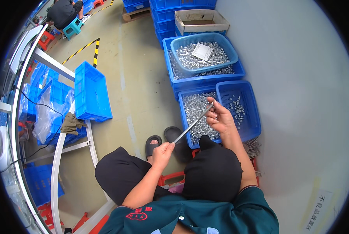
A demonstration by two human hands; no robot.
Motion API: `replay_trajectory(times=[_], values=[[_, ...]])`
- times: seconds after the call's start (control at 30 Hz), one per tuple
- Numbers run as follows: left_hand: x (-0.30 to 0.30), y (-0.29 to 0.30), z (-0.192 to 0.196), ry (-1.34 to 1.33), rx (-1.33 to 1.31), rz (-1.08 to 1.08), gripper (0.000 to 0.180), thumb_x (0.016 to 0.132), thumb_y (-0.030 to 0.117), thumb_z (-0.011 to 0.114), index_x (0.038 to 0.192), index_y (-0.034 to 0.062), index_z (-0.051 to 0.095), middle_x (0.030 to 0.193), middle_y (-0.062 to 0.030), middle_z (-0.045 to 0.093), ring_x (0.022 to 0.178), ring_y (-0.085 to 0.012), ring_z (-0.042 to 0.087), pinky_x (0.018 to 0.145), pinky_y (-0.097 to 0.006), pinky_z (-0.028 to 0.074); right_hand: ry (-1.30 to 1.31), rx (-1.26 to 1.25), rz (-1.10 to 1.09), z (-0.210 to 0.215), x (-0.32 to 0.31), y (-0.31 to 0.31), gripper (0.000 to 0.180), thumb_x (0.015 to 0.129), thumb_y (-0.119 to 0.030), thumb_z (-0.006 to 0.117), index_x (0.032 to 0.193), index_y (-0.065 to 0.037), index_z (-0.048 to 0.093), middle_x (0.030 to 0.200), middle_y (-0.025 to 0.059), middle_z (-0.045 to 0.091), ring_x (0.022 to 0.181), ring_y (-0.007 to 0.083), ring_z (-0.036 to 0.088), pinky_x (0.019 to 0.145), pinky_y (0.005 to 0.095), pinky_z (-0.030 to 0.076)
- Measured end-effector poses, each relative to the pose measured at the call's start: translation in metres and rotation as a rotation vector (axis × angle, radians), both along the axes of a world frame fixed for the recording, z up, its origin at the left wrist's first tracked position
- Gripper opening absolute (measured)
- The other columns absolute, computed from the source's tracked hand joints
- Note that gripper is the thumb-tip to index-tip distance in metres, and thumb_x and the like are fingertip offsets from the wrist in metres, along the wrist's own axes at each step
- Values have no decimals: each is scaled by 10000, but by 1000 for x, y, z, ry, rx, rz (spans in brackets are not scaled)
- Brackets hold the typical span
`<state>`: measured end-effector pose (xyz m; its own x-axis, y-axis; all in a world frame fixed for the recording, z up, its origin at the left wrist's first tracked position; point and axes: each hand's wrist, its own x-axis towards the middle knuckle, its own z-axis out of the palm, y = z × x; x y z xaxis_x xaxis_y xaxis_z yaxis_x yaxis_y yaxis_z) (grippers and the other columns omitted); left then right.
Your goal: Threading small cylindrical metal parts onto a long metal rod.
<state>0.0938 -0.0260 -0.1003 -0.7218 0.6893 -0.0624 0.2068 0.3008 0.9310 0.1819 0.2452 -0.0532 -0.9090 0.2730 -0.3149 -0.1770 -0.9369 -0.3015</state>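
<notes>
A thin metal rod slants up to the right between my two hands, above the bins. My left hand is closed round its lower end. At the upper end, my right hand pinches the tip between thumb and fingers; whether a small part is also between them cannot be made out. Below the rod, small shiny metal fittings fill a blue bin. A blue perforated basket sits over the bin's right part, with a smaller heap of fittings inside.
Farther off, a light-blue basin of fittings bears a white paper slip and rests in another blue bin. An open carton stands behind. At left are a white frame and an empty blue crate. A grey wall borders the right.
</notes>
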Motion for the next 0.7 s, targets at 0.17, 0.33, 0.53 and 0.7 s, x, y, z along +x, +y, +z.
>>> replay_trajectory(times=[0.17,0.33,0.53,0.7], values=[[0,-4,-12,-90,0,20,378,883,272,571,627,11,473,489,-72,350,462,-133,342,462,-311,309,-106,230,-39,18,-5,-1,239,872,-79,517,1086,19,557,685,3,446,533,64,373,417,177,286],[-1,-2,-11,-110,62,1,375,888,255,568,624,12,457,497,-48,322,475,-111,317,458,-302,288,-86,350,73,28,-2,8,242,889,-107,497,1086,24,551,658,-6,407,493,53,359,413,173,283],[-3,4,1,-36,122,-2,368,892,234,568,624,16,441,520,-11,303,504,-79,291,457,-276,264,-330,758,166,37,-12,-19,223,867,-165,565,1012,0,605,574,-71,384,474,23,317,423,188,228],[-2,8,5,-253,-10,39,371,904,220,526,591,35,450,548,-3,391,563,-107,344,546,-268,302,-325,586,394,30,-7,-24,265,883,-138,522,1092,20,561,669,-26,461,499,36,346,415,177,236]])
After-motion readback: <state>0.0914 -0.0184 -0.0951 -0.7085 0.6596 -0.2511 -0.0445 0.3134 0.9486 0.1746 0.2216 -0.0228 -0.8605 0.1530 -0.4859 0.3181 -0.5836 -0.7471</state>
